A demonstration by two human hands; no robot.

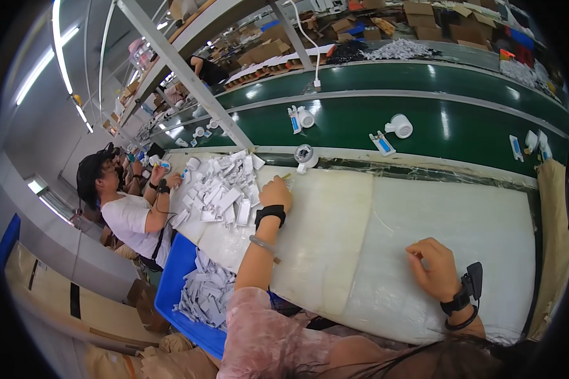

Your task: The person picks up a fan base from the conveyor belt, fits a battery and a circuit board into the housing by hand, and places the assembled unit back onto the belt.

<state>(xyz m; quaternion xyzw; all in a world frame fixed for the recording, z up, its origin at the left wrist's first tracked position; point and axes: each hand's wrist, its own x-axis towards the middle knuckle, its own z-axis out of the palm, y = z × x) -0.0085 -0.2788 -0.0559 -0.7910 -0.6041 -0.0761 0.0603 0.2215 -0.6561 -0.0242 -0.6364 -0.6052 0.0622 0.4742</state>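
Note:
My left hand (pixel 276 193) reaches to the far side of the white-covered worktable (pixel 322 234), its fingers closed round a small yellowish item (pixel 288 177) that is too small to name. Just beyond it, at the conveyor edge, stands a round white device (pixel 305 155) with a dark, open-looking centre. Left of this hand lies a heap of small white plastic pieces (pixel 224 189). Over the right part of the table, my right hand (pixel 433 265) has its fingers curled in, with nothing visible in them.
A green conveyor belt (pixel 354 117) runs along the far side, carrying white round devices (pixel 401 126) and flat white-and-blue pieces (pixel 383 144). A blue bin (pixel 165 297) of white pieces stands at the near left. A co-worker (pixel 133 211) works farther left. A slanted metal post (pixel 183 72) rises beyond.

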